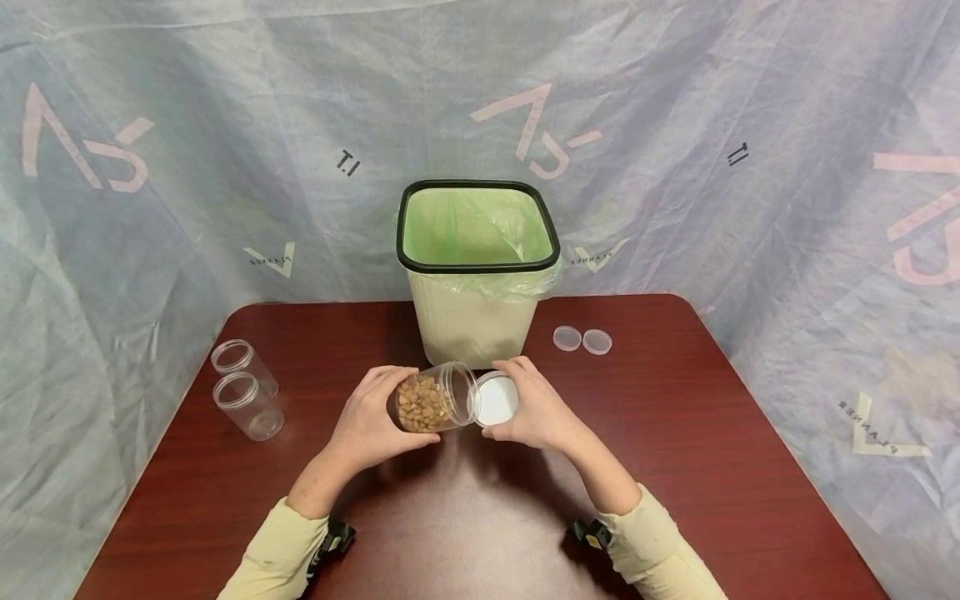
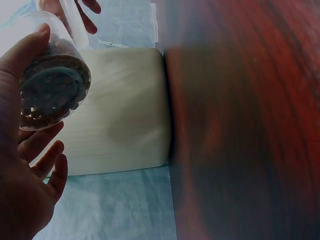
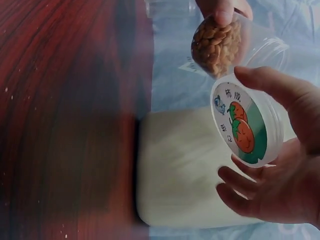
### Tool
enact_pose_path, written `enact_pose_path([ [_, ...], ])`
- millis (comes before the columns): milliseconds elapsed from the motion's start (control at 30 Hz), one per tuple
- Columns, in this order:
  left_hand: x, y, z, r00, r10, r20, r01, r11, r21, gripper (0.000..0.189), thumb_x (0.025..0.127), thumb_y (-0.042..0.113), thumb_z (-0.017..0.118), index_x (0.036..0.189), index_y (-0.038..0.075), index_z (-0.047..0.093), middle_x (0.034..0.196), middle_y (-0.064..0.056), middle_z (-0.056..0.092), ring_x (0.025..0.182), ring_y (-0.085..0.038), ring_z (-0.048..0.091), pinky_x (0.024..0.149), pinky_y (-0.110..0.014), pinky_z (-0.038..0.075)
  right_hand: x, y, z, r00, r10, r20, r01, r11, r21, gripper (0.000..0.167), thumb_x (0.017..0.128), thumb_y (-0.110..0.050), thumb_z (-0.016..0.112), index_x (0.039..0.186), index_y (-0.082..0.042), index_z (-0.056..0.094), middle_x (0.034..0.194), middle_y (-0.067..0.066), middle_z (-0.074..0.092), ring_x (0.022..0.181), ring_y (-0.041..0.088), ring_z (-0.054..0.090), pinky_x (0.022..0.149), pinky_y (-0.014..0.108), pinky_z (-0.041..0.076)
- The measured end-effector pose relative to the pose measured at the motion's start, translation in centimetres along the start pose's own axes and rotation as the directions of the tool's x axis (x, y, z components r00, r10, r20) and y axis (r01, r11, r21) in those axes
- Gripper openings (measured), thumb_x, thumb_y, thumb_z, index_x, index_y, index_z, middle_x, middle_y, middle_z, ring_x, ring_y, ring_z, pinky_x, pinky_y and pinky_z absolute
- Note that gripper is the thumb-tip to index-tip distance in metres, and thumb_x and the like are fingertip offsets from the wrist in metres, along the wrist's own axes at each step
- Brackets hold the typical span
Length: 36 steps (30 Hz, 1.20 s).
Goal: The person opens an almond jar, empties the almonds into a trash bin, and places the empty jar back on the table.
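Note:
My left hand [image 1: 372, 421] grips a clear plastic jar [image 1: 459, 392] around its body, above the table. The jar lies tilted on its side, mouth to the right, with small brown pieces [image 1: 422, 403] filling its lower part. My right hand [image 1: 536, 407] holds a white lid [image 1: 498, 400] by the edge, close beside the jar's mouth. In the head view the lid's plain white inside shows. A label [image 3: 242, 127] with orange cartoon fruits and green on its outside faces the right wrist camera. In the left wrist view the jar's base [image 2: 54, 92] faces the camera.
A cream bin [image 1: 474, 312] with a black rim and green liner stands behind the hands. Two uncapped clear jars [image 1: 257, 415] stand at the left of the dark red table [image 1: 675, 467]. Two translucent lids [image 1: 597, 342] lie right of the bin. Grey cloth surrounds the table.

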<state>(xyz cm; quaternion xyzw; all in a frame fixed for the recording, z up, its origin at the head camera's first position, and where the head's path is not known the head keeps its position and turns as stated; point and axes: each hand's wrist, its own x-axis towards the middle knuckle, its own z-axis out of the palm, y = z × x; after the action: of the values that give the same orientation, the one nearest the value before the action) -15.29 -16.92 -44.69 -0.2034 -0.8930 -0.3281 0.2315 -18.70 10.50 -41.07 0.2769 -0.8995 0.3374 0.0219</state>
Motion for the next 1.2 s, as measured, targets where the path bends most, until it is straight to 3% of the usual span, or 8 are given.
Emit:
enact_pose_path([
  [133, 0.0, 0.0, -0.1, 1.000, -0.008, 0.007, 0.008, 1.000, -0.001, 0.094, 0.047, 0.056, 0.091, 0.124, 0.013, 0.061, 0.119, 0.001, 0.061, 0.115, -0.015, 0.051, 0.092, -0.039, 0.045, 0.0, 0.2, 0.0, 1.000, 0.015, -0.009, -0.016, 0.996, -0.088, 0.081, 0.056, -0.039, 0.092, 0.122, -0.006, 0.058, 0.113, 0.005, 0.055, 0.103, 0.023, 0.045, 0.082, 0.039, 0.036],
  [300, 0.0, 0.0, -0.1, 1.000, -0.008, 0.004, 0.008, 1.000, 0.003, 0.093, 0.047, 0.055, 0.092, 0.124, 0.013, 0.061, 0.118, 0.001, 0.061, 0.115, -0.015, 0.051, 0.092, -0.040, 0.045, 0.0, 0.5, 0.2, 0.998, 0.042, -0.041, -0.048, 0.989, -0.140, 0.080, 0.054, -0.038, 0.090, 0.119, -0.005, 0.056, 0.109, 0.005, 0.054, 0.097, 0.023, 0.042, 0.077, 0.038, 0.032],
  [500, 0.0, -0.1, 0.0, 1.000, -0.007, 0.000, 0.007, 1.000, 0.006, 0.094, 0.046, 0.055, 0.092, 0.124, 0.012, 0.061, 0.119, 0.000, 0.060, 0.115, -0.015, 0.051, 0.092, -0.041, 0.045, 0.1, 0.6, 0.2, 0.992, 0.110, -0.058, -0.119, 0.977, -0.180, 0.083, 0.049, -0.031, 0.089, 0.120, -0.004, 0.055, 0.109, 0.006, 0.054, 0.098, 0.025, 0.043, 0.079, 0.040, 0.033],
  [833, 0.1, -0.2, 0.0, 1.000, -0.005, -0.006, 0.005, 1.000, 0.002, 0.095, 0.046, 0.055, 0.092, 0.125, 0.013, 0.061, 0.120, 0.000, 0.060, 0.116, -0.015, 0.051, 0.093, -0.041, 0.045, 0.0, 1.2, -0.3, 0.981, 0.186, -0.063, -0.195, 0.959, -0.208, 0.085, 0.051, -0.037, 0.093, 0.120, -0.001, 0.057, 0.111, 0.010, 0.055, 0.101, 0.030, 0.048, 0.080, 0.044, 0.035],
  [1200, 0.2, -0.1, 0.0, 1.000, 0.003, -0.013, -0.003, 1.000, -0.006, 0.095, 0.045, 0.055, 0.092, 0.124, 0.013, 0.062, 0.119, -0.001, 0.060, 0.115, -0.016, 0.051, 0.092, -0.042, 0.046, 0.0, 3.6, -0.9, 0.968, 0.246, -0.060, -0.253, 0.945, -0.208, 0.080, 0.055, -0.043, 0.092, 0.119, -0.011, 0.057, 0.110, 0.010, 0.056, 0.099, 0.032, 0.052, 0.080, 0.048, 0.041],
])
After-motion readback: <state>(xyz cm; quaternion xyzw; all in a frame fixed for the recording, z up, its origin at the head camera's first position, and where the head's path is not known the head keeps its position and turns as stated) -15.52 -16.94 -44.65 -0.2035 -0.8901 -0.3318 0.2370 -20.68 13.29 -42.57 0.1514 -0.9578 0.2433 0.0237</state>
